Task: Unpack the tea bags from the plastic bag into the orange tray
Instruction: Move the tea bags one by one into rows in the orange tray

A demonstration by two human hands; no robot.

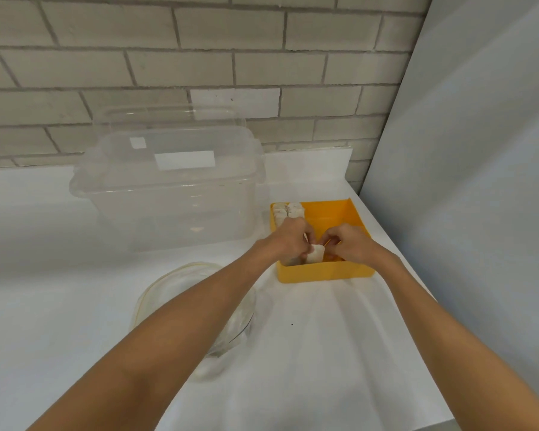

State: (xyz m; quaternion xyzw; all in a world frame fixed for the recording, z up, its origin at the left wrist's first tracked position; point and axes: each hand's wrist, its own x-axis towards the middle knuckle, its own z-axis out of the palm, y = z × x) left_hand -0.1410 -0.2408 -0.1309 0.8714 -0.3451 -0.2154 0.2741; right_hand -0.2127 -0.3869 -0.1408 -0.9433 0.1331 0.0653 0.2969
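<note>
At six o'clock on the white counter (324, 353) the clear plastic bag (231, 334) lies slumped with its mouth open, partly under the person's left forearm; whether any tea is left inside it cannot be told. Just beyond, at four o'clock from the frame's centre, both hands work inside the orange tray (324, 272); the left hand (288, 241) has its fingers curled and pinching a pale tea bag (315, 254) near the tray's front wall, and the right hand (347, 244) meets it with fingertips bunched on the same bag's other edge. More tea bags (288, 209) stand packed in a row at the tray's eleven o'clock corner; the tray's right side shows bare orange floor. At ten o'clock from the tray sits a large clear storage box (175, 194), against the brick wall (199, 57) at twelve. The step in hand appears to be seating this bag in line with the row; the next move likely calls for releasing it upright, then a reach back to six o'clock to check the plastic bag for more.
</note>
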